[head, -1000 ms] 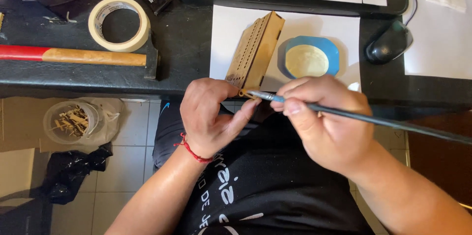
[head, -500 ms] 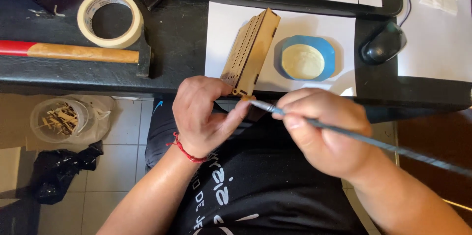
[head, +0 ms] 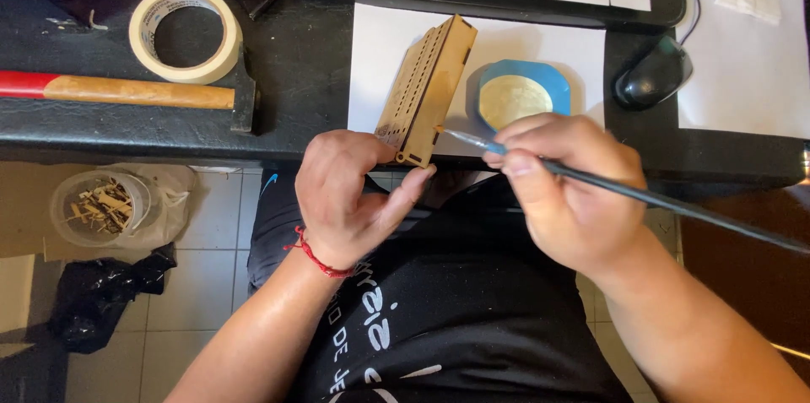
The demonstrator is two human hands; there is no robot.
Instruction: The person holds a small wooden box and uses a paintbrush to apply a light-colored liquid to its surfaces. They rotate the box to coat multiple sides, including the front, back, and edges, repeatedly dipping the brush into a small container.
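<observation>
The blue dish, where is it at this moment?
In the head view the blue dish sits on the white paper right of centre, between the wooden box and the mouse, just above the right hand.

Perforated wooden box (head: 426,86) lies tilted on white paper; thin dark brush (head: 641,194) touches it.

- The light is soft and even, bright on the white paper (head: 540,57).
- The black desk (head: 295,74) stays dark, with weak shadows.
- The picture is sharp, without strong glare or blur.
</observation>
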